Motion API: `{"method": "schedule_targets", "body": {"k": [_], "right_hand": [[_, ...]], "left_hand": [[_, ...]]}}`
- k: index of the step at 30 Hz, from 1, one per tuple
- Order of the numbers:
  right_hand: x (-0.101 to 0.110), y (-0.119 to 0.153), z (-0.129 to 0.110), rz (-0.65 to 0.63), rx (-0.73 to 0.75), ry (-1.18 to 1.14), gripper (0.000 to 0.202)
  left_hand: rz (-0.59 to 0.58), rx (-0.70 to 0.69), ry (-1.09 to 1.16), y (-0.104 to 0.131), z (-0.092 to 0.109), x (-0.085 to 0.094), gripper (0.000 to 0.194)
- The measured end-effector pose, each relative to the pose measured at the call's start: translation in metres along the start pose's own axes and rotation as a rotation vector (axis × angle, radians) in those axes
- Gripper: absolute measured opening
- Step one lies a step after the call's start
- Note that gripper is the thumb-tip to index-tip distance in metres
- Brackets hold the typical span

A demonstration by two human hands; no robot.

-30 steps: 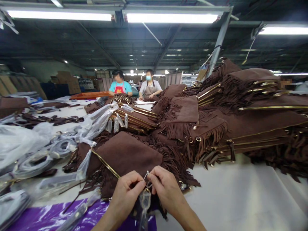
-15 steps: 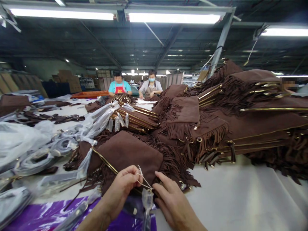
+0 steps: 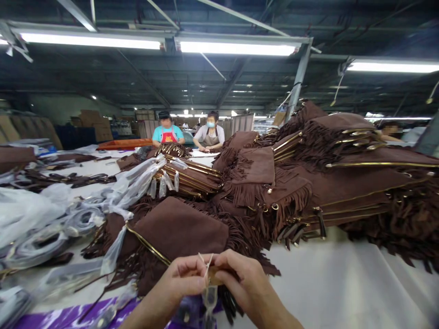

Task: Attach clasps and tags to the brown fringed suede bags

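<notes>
Low in the middle of the head view, my left hand (image 3: 180,279) is closed, pinching a thin white string (image 3: 207,264). My right hand (image 3: 242,276) meets it, its thumb and fingers closed on a small tan flat piece (image 3: 215,277) at the string. Below the fingers hangs a clear plastic wrap (image 3: 210,299) around a narrow part I cannot make out. Just beyond my hands lies a brown fringed bag (image 3: 181,226) with a gold zipper edge.
Stacked brown fringed bags (image 3: 350,183) rise at the right. Plastic-wrapped coiled straps (image 3: 37,242) and clear film (image 3: 27,210) cover the left side. A purple plastic sheet (image 3: 65,315) lies at the front edge. Across the table are two people (image 3: 209,135) and an orange tray (image 3: 125,144).
My right hand has closed and moved in against my left, now gripping the small tan piece. The left hand still pinches the string. The view has tilted upward slightly.
</notes>
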State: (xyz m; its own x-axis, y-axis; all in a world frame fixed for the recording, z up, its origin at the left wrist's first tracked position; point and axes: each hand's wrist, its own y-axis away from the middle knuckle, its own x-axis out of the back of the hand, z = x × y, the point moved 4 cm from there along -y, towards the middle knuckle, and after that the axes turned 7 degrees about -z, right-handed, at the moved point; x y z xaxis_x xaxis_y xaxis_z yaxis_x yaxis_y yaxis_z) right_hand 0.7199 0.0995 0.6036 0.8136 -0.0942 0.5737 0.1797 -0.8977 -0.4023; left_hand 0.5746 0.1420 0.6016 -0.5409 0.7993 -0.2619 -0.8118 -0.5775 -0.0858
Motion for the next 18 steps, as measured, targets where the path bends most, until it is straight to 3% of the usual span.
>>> {"method": "schedule_targets", "body": {"k": [4, 7, 11, 13, 15, 18], "right_hand": [[-0.016, -0.006, 0.003, 0.120, 0.112, 0.084, 0.017], [-0.019, -0.007, 0.008, 0.262, 0.111, 0.100, 0.018], [-0.010, 0.000, 0.019, 0.420, 0.028, 0.013, 0.024], [-0.006, 0.010, 0.030, 0.430, -0.018, 0.065, 0.024], [-0.008, 0.022, 0.041, 0.324, -0.022, 0.166, 0.024], [-0.024, 0.042, 0.049, 0.059, 0.073, 0.311, 0.026]], "left_hand": [[-0.041, -0.107, -0.568, -0.004, 0.010, -0.008, 0.017], [-0.042, -0.143, -0.730, -0.006, 0.006, -0.005, 0.022], [0.223, -0.027, -0.413, -0.005, -0.015, 0.021, 0.011], [0.343, 0.026, -0.185, -0.002, -0.023, 0.032, 0.019], [0.405, 0.034, -0.039, 0.001, -0.021, 0.037, 0.028], [0.501, -0.075, 0.098, 0.004, -0.004, 0.038, 0.033]]}}
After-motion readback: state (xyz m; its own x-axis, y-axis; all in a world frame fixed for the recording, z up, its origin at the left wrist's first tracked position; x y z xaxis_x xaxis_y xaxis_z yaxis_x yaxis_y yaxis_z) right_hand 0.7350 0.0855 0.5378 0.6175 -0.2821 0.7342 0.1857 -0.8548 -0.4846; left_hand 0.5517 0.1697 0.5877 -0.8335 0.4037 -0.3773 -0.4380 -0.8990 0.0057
